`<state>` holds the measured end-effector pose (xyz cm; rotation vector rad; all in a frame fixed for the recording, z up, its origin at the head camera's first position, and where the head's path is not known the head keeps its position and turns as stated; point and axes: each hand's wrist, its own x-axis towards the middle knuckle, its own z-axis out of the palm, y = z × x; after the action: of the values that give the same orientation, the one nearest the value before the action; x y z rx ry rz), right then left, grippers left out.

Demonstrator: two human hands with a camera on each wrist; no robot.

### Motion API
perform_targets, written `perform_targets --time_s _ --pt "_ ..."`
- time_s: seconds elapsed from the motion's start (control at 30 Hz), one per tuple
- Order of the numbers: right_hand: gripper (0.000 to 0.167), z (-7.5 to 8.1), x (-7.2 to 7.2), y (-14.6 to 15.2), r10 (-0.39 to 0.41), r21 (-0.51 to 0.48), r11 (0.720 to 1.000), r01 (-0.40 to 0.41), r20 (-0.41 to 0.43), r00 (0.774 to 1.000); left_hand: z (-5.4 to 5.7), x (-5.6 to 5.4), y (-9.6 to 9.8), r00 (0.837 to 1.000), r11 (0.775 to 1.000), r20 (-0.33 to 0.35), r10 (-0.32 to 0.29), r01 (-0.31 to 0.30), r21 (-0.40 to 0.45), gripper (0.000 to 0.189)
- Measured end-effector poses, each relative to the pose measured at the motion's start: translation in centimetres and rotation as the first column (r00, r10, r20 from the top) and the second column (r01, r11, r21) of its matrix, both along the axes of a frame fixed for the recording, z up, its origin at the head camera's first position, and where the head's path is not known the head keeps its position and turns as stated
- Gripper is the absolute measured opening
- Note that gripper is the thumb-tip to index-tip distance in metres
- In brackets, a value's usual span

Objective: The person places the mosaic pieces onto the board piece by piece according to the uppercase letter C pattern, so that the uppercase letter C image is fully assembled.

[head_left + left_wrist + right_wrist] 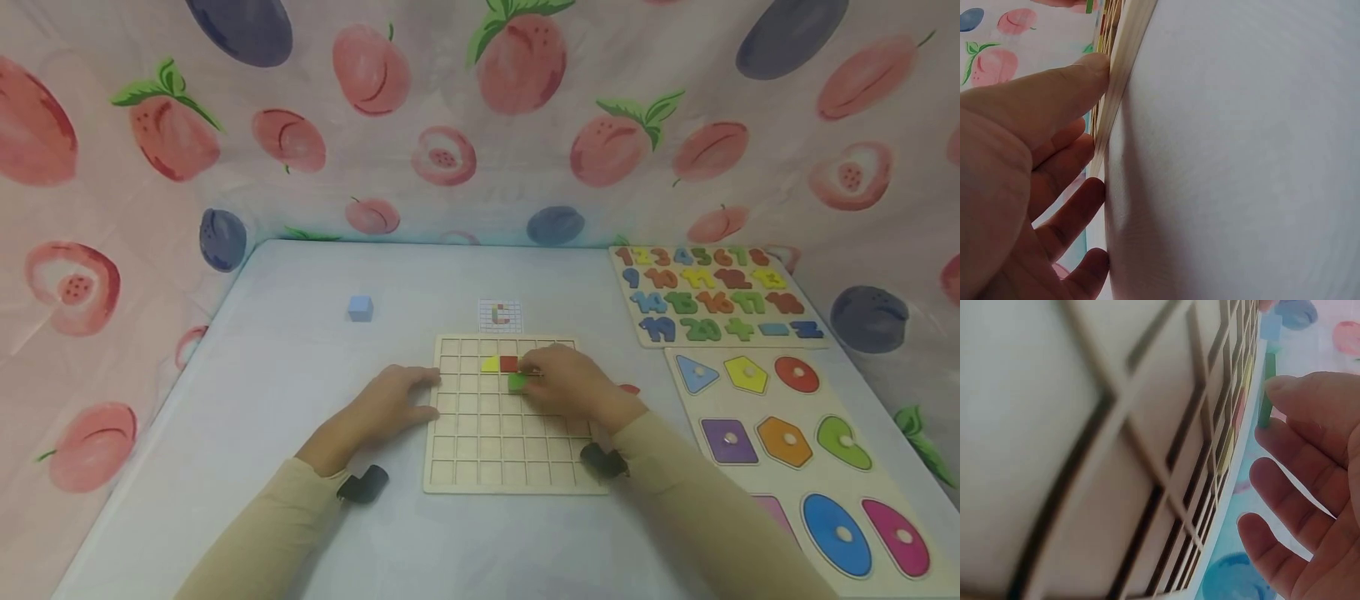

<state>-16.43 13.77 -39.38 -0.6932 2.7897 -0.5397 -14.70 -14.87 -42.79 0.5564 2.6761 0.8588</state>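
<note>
A wooden grid board (468,425) lies on the table, its raised strips forming square cells. My right hand (573,383) is over its upper part and pinches a green tile (1269,394) between thumb and index finger, held just off the board. In the top rows lie a yellow piece (490,364) with a curved side and a red square tile (508,364); the right hand hides cells beside them. With fingers extended, my left hand (382,408) touches the board's left edge, its thumb (1054,90) against the rim in the left wrist view.
Behind the board lies a small pattern card (500,316). A blue cube (361,308) stands at the back left. To the right are a number puzzle board (645,337) and a knobbed shape puzzle (738,483). A red piece (628,389) shows partly behind the right wrist.
</note>
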Motion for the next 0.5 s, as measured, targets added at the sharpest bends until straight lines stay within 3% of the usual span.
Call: perform_targets --time_s 0.5 --pt "0.028 -0.4 -0.1 -2.1 0.016 0.012 1.0 -0.016 -0.012 1.0 0.0 0.0 0.0 1.0 1.0 0.002 -0.003 0.003 0.006 0.053"
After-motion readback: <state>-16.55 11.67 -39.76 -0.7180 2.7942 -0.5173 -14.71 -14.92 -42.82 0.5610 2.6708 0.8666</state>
